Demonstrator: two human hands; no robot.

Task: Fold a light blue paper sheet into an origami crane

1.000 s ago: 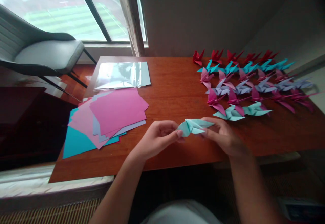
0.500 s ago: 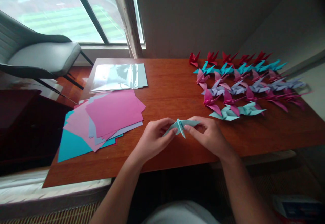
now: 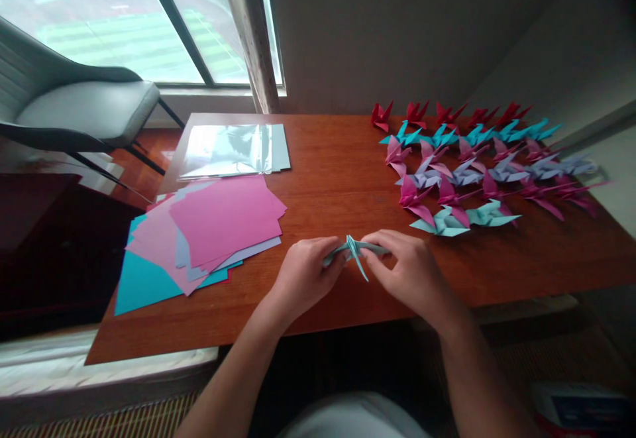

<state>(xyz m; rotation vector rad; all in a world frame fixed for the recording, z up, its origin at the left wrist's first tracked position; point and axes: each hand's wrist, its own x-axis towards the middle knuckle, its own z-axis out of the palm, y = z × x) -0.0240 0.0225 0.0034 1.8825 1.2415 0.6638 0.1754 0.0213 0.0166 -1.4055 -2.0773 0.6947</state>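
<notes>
Between my two hands is a pale mint origami crane (image 3: 354, 250), held above the near part of the table. My left hand (image 3: 309, 271) pinches its left wing between thumb and fingers. On the other side, my right hand (image 3: 403, 259) is closed on the right wing, the thumb close to the crane's middle. A thin folded point of the crane hangs down toward me, and the wings are seen almost edge-on. Two finished mint cranes (image 3: 444, 221) sit on the table just beyond my right hand.
Rows of red cranes (image 3: 448, 114), turquoise, pink, lavender and magenta cranes (image 3: 450, 191) fill the table's right side. Loose coloured paper sheets (image 3: 228, 222) overlap at left, behind them a shiny clear-wrapped paper pack (image 3: 228, 151). A chair (image 3: 89, 110) stands by the window.
The crane has tilted in my hands, so its wings now show thinner and its lower point reaches further down and right. Both hands still grip the wings.
</notes>
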